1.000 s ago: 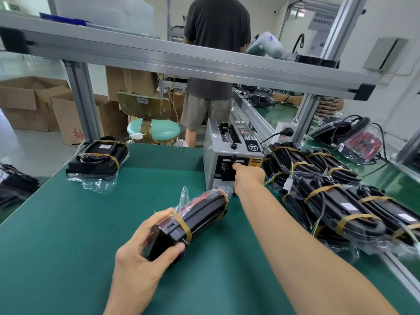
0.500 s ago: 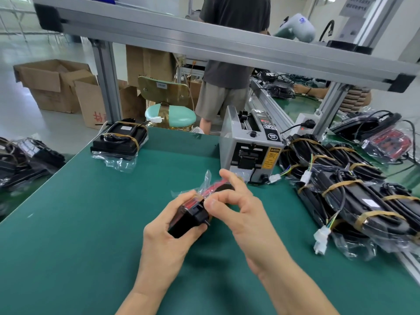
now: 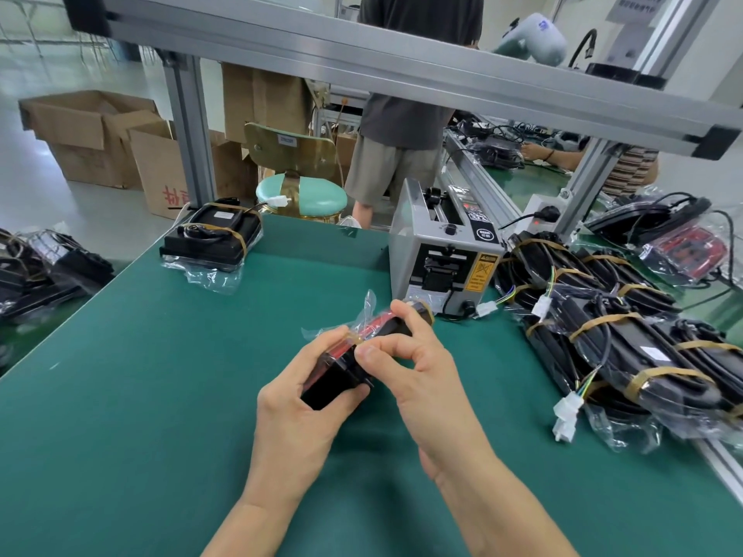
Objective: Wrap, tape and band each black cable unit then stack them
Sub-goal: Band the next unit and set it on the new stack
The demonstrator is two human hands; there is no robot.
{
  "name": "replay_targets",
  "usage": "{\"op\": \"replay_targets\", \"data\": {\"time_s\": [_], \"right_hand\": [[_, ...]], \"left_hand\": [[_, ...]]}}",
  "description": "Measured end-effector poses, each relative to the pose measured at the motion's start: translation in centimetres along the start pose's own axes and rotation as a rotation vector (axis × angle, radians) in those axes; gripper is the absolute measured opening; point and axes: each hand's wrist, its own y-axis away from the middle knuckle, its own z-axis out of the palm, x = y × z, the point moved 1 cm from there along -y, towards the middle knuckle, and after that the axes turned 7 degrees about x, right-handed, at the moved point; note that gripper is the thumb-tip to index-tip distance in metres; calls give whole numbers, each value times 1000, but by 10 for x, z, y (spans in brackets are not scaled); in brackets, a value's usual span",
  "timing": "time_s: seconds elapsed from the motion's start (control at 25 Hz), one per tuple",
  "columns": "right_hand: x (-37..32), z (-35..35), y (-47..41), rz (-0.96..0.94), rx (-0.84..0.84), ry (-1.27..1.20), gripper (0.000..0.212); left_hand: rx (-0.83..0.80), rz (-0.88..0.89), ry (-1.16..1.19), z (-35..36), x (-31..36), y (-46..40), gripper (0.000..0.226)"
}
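A black cable unit (image 3: 335, 381) in a clear plastic bag, with a red part showing and tan rubber bands round it, is held over the green table (image 3: 140, 396) at the centre. My left hand (image 3: 297, 412) grips its near end from below. My right hand (image 3: 418, 371) pinches the bag at the unit's top with thumb and forefinger; whether tape is under the fingers cannot be told. A grey tape dispenser (image 3: 444, 251) stands just behind. One banded unit (image 3: 213, 237) lies at the table's far left corner.
Several bagged, banded black units (image 3: 611, 339) lie piled along the right edge, with white connectors sticking out. More units lie off the table at the left (image 3: 40, 267). An aluminium frame bar (image 3: 362, 62) crosses overhead. A person stands behind, beside a green stool (image 3: 301, 197) and cardboard boxes.
My right hand left the tape dispenser and came back to the unit, where it now pinches the bag. My left hand has lifted the unit up toward the centre.
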Motion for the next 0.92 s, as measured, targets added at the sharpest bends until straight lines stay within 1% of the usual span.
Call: {"op": "replay_targets", "data": {"time_s": [0.16, 0.36, 0.64, 0.8, 0.92], "right_hand": [[1, 3, 1, 6, 30, 15, 19], [6, 7, 1, -6, 81, -40, 13], [11, 12, 4, -34, 165, -67, 17], [11, 12, 3, -24, 163, -98, 18], [8, 10, 3, -5, 136, -134, 23]], "left_hand": [[2, 3, -5, 0, -1, 0, 56], [10, -5, -10, 0, 0, 1, 57], [14, 0, 1, 0, 3, 0, 56], [14, -3, -5, 0, 2, -1, 57], [20, -1, -11, 0, 1, -1, 57]]}}
